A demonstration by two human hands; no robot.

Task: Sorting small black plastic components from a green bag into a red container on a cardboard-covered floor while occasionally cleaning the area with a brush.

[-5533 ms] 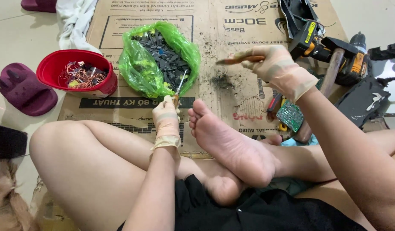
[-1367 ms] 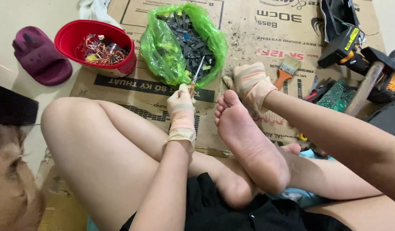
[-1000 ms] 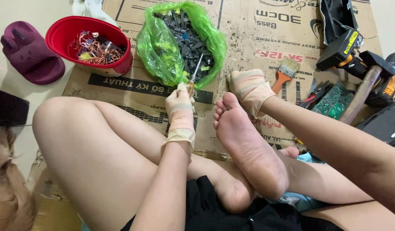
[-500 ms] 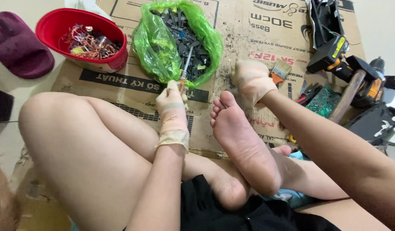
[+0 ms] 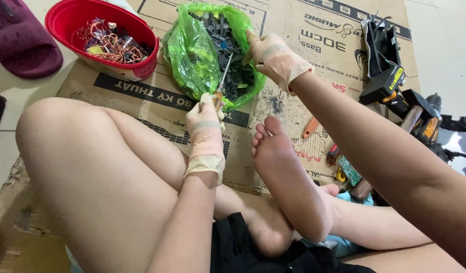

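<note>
Gloved, the left hand (image 5: 205, 119) has its grip clenched on a screwdriver (image 5: 222, 81) whose shaft points up into the green plastic bag (image 5: 192, 55) of dark scrap on the cardboard (image 5: 303, 65). At the bag's right rim, the gloved right hand (image 5: 274, 56) pinches the plastic. Beside the bag sits a red bowl (image 5: 66, 20) of copper wire.

My right hand (image 5: 273, 55) covers whatever its fingers touch at the rim of the green bag (image 5: 192, 55), and the dark bits inside are too small for me to tell apart. The purple slipper (image 5: 20, 40) and the red bowl (image 5: 137, 71) run off the top edge. My left hand (image 5: 205, 124) hides the screwdriver (image 5: 223, 76) handle.
</note>
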